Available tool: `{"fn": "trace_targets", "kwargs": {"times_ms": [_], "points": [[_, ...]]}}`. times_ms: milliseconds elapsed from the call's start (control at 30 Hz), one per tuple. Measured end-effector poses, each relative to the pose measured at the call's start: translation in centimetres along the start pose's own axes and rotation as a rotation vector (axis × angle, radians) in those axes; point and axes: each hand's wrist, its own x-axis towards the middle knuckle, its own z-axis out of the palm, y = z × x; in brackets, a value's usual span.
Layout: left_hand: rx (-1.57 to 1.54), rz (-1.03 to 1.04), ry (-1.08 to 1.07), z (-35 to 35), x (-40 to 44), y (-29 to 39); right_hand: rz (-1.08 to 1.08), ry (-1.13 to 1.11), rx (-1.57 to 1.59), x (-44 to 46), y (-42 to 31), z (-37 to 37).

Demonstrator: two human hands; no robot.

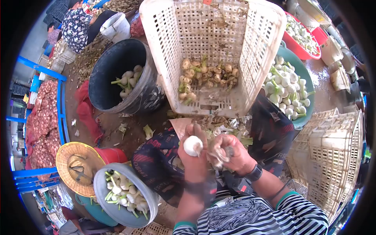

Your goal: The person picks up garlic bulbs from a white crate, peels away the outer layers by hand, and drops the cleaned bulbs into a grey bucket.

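Observation:
A white, peeled garlic bulb sits in my left hand, root end turned toward me, with the fingers wrapped round it. Just to the right, my right hand is closed on loose, brownish garlic skin; its edges are a little blurred. Both hands are above my lap, over dark patterned trousers. Beyond them a white plastic crate is tilted toward me, with several unpeeled garlic bulbs at its bottom.
A dark bucket with a few bulbs stands left of the crate. Cleaned garlic fills a green basin at right and a grey bucket at lower left. A straw hat, stacked crates and another person are around.

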Motion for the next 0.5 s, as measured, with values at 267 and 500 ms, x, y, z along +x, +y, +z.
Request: {"fn": "trace_targets", "kwargs": {"times_ms": [267,500], "points": [[-1.033,-0.483,0.101,-3.3,4.0,-2.8,-0.288,0.036,-1.849,1.3,0.9,-4.3],[-0.657,-0.611,0.423,-0.8,3.8,-1.9,-0.176,0.033,-1.164,3.6,0.5,-1.2]]}}
